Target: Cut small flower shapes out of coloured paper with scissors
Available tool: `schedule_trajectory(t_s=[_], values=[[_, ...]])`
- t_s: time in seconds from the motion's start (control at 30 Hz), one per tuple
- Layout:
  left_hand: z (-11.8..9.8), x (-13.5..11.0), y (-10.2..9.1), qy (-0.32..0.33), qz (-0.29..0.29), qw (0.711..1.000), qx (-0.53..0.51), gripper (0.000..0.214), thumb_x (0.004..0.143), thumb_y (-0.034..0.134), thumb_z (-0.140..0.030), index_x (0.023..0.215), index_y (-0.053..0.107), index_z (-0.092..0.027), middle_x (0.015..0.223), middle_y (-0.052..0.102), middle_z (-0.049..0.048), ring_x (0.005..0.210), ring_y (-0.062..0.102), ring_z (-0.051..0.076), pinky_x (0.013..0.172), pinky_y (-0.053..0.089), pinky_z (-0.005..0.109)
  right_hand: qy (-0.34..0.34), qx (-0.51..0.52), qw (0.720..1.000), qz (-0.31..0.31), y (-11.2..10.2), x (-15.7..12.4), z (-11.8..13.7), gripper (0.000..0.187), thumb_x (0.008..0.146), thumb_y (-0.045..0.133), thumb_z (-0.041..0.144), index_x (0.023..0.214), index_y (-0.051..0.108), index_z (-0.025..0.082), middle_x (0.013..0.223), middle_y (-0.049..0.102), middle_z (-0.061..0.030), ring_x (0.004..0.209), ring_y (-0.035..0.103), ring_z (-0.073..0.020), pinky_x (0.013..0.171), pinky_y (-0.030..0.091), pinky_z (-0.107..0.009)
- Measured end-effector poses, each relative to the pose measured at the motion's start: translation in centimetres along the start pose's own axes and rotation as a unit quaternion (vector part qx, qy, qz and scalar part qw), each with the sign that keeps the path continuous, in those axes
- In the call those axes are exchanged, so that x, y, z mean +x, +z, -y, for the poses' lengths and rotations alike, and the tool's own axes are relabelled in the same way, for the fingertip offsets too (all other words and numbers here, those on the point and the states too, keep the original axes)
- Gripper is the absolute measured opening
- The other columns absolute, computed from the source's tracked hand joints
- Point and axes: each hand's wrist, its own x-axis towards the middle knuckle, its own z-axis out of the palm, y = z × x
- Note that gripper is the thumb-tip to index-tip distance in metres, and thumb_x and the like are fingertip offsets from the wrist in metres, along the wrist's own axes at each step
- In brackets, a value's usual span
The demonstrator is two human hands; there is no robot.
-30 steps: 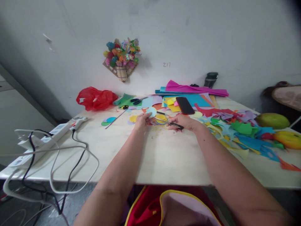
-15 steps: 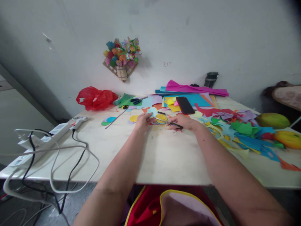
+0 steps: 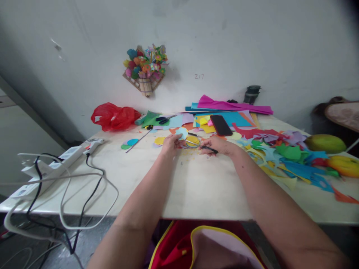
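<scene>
My left hand (image 3: 171, 145) pinches a light blue paper circle (image 3: 181, 133) above the middle of the table. In my right hand (image 3: 214, 145) are scissors (image 3: 209, 149) with dark handles, their blades pointing left toward the circle. Whether the blades touch its edge I cannot tell. Under the blades lie yellow paper circles (image 3: 193, 141) and small paper bits. Another yellow circle (image 3: 159, 141) rests just left of my left hand. Further left are a blue circle (image 3: 132, 142) and a green one (image 3: 125, 147), partly overlapping.
A dark phone (image 3: 221, 125) lies on coloured sheets behind my right hand. Paper scraps (image 3: 294, 157) heap up on the right. A second pair of scissors (image 3: 164, 120) and a red plastic bag (image 3: 113, 116) are at the back. A power strip (image 3: 61, 164) with loose cables occupies the left edge.
Hardly anything differs. The scissor blades and my right hand have shifted very slightly; the paper circle stays in my left hand.
</scene>
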Motion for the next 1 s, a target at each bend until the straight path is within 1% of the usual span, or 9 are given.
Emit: schedule_trajectory(t_s=[0.2,0.4,0.6,0.73,0.9,1.0], values=[[-0.1,-0.1,0.1,-0.004,-0.006,1.0,-0.006,0.016,0.06,0.071,-0.012,0.068,0.057,-0.013,0.064,0.068,0.0055,0.062,0.069,0.019,0.061,0.056,0.027,-0.003,0.001,1.0,-0.006,0.1,0.0,0.1,0.039,0.063,0.078,0.045,0.085,0.07,0.014,0.047,0.053,0.0052,0.04,0.043,-0.006,0.042,0.034,-0.02],[-0.3,-0.3,0.3,-0.008,-0.019,1.0,-0.009,0.013,0.061,0.068,-0.009,0.067,0.057,-0.013,0.059,0.066,0.0038,0.051,0.064,0.014,0.057,0.055,0.024,-0.003,0.01,1.0,-0.008,0.2,0.0,0.2,0.037,0.063,0.079,0.043,0.084,0.069,0.014,0.047,0.05,0.006,0.039,0.043,-0.0058,0.04,0.036,-0.02],[-0.4,-0.5,0.5,-0.01,-0.028,1.0,-0.009,0.014,0.061,0.067,-0.008,0.065,0.055,-0.013,0.058,0.065,0.0034,0.048,0.062,0.013,0.057,0.054,0.025,-0.013,0.013,1.0,-0.002,0.2,0.4,-0.2,0.037,0.064,0.077,0.044,0.082,0.068,0.014,0.046,0.05,0.0063,0.038,0.045,-0.006,0.037,0.036,-0.019],[-0.4,-0.5,0.6,-0.011,-0.027,1.0,-0.004,0.013,0.062,0.067,-0.008,0.066,0.055,-0.014,0.059,0.065,0.0027,0.049,0.062,0.012,0.057,0.054,0.024,-0.022,0.009,1.0,0.0,0.1,0.4,-0.3,0.037,0.065,0.076,0.046,0.081,0.068,0.013,0.045,0.05,0.0061,0.037,0.044,-0.0056,0.037,0.036,-0.018],[-0.2,-0.1,0.3,0.003,-0.03,0.999,-0.011,0.014,0.064,0.068,-0.011,0.067,0.055,-0.014,0.061,0.066,0.0046,0.056,0.066,0.015,0.056,0.054,0.023,0.005,-0.004,1.0,0.015,0.0,-0.2,0.2,0.038,0.063,0.078,0.043,0.085,0.068,0.013,0.046,0.053,0.0051,0.038,0.045,-0.006,0.039,0.037,-0.019],[-0.2,0.0,0.1,0.004,-0.042,0.999,-0.024,0.016,0.064,0.068,-0.009,0.066,0.054,-0.015,0.061,0.066,0.0038,0.056,0.066,0.015,0.055,0.054,0.023,0.012,0.01,1.0,0.027,-0.1,-0.6,0.3,0.036,0.064,0.077,0.042,0.085,0.067,0.014,0.048,0.055,0.0043,0.04,0.047,-0.0069,0.04,0.038,-0.02]])
